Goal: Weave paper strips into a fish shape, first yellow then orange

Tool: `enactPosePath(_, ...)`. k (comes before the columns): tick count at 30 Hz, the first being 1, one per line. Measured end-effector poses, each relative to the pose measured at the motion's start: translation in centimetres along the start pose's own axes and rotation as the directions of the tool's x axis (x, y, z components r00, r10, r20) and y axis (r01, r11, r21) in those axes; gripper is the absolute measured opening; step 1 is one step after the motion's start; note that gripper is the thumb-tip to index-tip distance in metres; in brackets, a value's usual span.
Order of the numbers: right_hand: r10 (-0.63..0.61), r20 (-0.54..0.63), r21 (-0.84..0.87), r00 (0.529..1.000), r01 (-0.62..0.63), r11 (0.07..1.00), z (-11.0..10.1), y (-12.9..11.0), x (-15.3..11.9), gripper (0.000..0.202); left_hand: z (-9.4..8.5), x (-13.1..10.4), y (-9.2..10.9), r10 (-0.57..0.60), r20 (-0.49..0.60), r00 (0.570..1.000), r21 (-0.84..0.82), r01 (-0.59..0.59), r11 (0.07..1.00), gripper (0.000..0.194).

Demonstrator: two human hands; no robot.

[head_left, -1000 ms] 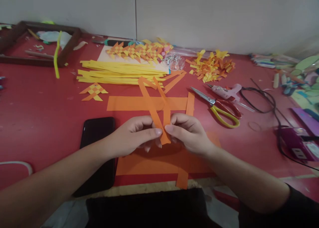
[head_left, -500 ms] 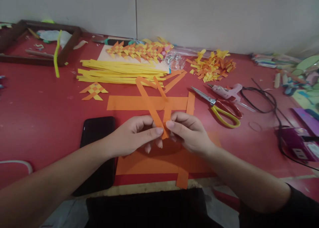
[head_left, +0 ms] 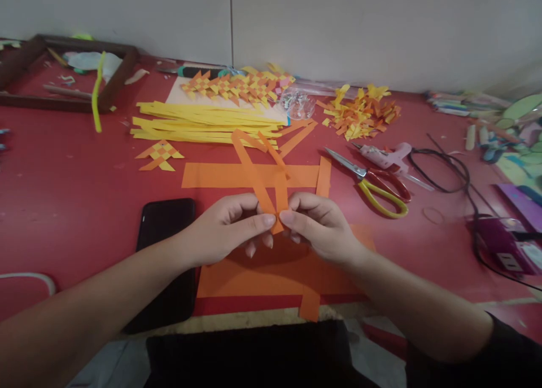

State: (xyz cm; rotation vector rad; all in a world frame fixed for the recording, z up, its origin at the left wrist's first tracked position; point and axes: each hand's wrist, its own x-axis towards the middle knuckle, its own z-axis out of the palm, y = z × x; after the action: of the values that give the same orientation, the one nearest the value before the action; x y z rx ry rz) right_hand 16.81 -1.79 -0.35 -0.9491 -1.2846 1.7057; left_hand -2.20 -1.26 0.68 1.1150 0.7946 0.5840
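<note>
An orange paper strip [head_left: 250, 161], folded, is pinched between the thumbs and fingers of both hands, its free ends pointing away from me. My left hand [head_left: 237, 227] is closed on the fold from the left. My right hand [head_left: 317, 221] is closed on it from the right, the two thumb tips almost meeting. Wide orange paper sheets [head_left: 249, 280] lie on the table beneath the hands. Past the fingers, another flat orange strip [head_left: 220, 175] lies crosswise. The fingertips behind the strip are partly hidden.
Left lie a black phone [head_left: 166, 264] and a woven paper fish [head_left: 160, 155]. Behind are yellow strips [head_left: 190, 117], more woven fish [head_left: 237, 86] and paper scraps [head_left: 364, 111]. On the right are scissors [head_left: 364, 176], a glue gun [head_left: 385, 155] and its black cord [head_left: 468, 179].
My right hand has shifted slightly left, its thumb closer to the left thumb. The strip's two arms stand closer at the fold, and its free right end has tilted.
</note>
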Motion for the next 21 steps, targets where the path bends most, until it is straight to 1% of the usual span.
enactPosePath(4, 0.003, -0.125, 0.047, 0.992, 0.003, 0.999, -0.26, 0.12, 0.02, 0.028, 0.03, 0.1, 0.11, -0.013, -0.085, 0.996, 0.015, 0.014, 1.0, 0.019)
enactPosePath(6, 0.007, -0.154, 0.068, 0.988, 0.004, 0.998, -0.43, 0.13, 0.01, 0.028, 0.08, 0.11, 0.16, -0.027, -0.093, 0.995, 0.037, 0.031, 0.999, 0.021)
enactPosePath(8, -0.006, -0.124, 0.06, 0.992, 0.013, 0.998, -0.52, 0.08, 0.0, 0.028, 0.14, 0.03, 0.19, -0.071, -0.058, 0.996, 0.073, 0.075, 0.994, 0.023)
enactPosePath(10, -0.013, -0.058, 0.021, 0.998, 0.014, 1.0, -0.51, -0.01, 0.03, 0.027, 0.13, -0.1, 0.13, -0.12, -0.004, 0.993, 0.116, 0.12, 0.986, 0.022)
enactPosePath(13, 0.009, 0.019, -0.043, 1.0, -0.008, 0.999, -0.37, -0.19, 0.19, 0.028, 0.01, -0.28, -0.1, -0.142, 0.048, 0.989, 0.15, 0.133, 0.98, 0.021)
enactPosePath(16, 0.054, 0.037, -0.034, 0.998, -0.053, 0.998, -0.28, -0.23, 0.34, 0.029, -0.04, -0.33, -0.25, -0.139, 0.045, 0.989, 0.144, 0.131, 0.981, 0.022)
enactPosePath(19, 0.123, 0.069, 0.0, 0.99, -0.124, 0.992, -0.35, -0.06, 0.36, 0.028, 0.09, -0.25, -0.29, -0.143, 0.044, 0.989, 0.138, 0.136, 0.981, 0.024)
enactPosePath(21, 0.14, 0.079, -0.013, 0.987, -0.139, 0.99, -0.45, 0.09, 0.33, 0.028, 0.15, -0.15, -0.4, -0.143, 0.034, 0.989, 0.128, 0.138, 0.982, 0.027)
